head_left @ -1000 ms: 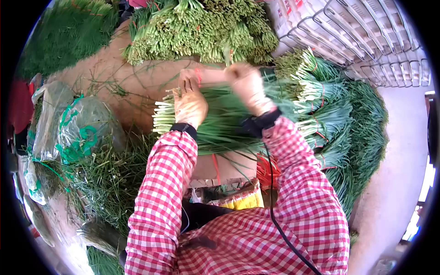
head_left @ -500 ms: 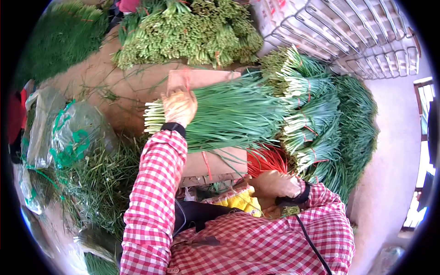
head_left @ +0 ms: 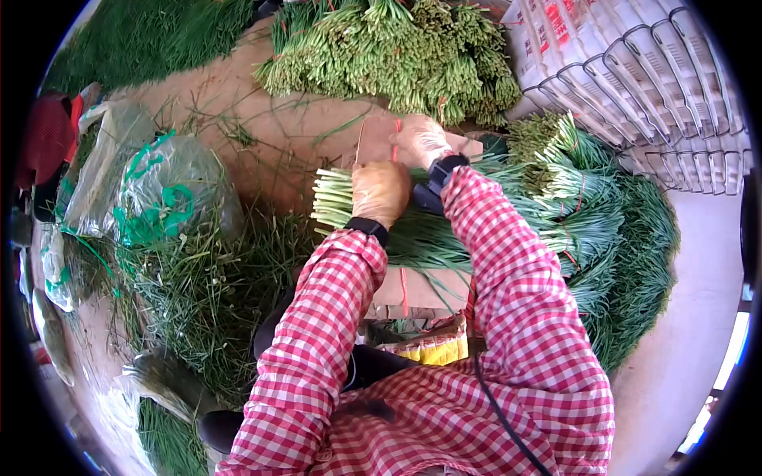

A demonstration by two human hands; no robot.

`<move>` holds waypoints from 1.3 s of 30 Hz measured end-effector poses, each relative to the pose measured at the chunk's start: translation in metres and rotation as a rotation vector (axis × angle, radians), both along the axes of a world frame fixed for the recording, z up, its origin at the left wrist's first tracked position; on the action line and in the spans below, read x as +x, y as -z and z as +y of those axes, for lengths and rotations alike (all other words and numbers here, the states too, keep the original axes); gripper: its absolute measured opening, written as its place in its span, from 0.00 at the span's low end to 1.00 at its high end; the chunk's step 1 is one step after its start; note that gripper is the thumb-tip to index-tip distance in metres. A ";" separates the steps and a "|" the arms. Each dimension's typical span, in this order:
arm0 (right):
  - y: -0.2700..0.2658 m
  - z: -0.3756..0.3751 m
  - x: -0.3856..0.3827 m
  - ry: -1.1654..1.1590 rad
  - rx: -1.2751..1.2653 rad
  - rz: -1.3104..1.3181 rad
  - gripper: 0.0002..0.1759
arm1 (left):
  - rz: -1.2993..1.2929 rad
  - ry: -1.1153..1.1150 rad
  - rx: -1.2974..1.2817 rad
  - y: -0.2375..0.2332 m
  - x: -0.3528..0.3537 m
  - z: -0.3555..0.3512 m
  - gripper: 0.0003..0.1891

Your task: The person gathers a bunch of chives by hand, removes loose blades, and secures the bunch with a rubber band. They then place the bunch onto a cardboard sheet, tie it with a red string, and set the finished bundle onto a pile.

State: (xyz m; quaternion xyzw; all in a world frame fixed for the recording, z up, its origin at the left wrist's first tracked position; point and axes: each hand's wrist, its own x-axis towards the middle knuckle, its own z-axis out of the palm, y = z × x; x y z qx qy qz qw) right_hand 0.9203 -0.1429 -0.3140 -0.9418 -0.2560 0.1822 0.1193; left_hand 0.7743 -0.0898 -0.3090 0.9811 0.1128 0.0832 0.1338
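A bunch of long green stalks lies across a cardboard-topped stand, pale cut ends to the left. My left hand, in a thin clear glove, is wrapped over the stalks near those ends. Just above and to the right, my right hand, also gloved, has its fingers closed at the far part of the cardboard, by a red tie strip. Whether the right fingers pinch the strip is too small to tell. Another red strip hangs over the near edge.
Tied bunches are stacked at the right, and a large pile of bunches lies beyond the stand. White crates stand at the upper right. Plastic bags and loose trimmings are at the left.
My right hand has moved from the near side, by the red strips, up to the far part of the cardboard. My left hand stays on the stalks. The view has shifted.
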 end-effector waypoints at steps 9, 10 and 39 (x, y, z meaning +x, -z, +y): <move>-0.010 0.016 -0.011 -0.271 0.229 0.312 0.20 | -0.005 -0.042 -0.035 0.001 -0.004 -0.004 0.14; -0.020 0.015 -0.010 -0.527 0.228 0.191 0.17 | -0.070 -0.036 0.004 0.003 -0.005 -0.003 0.14; 0.031 0.019 -0.024 0.047 0.804 0.791 0.10 | 0.224 0.825 -0.296 0.029 -0.128 -0.025 0.16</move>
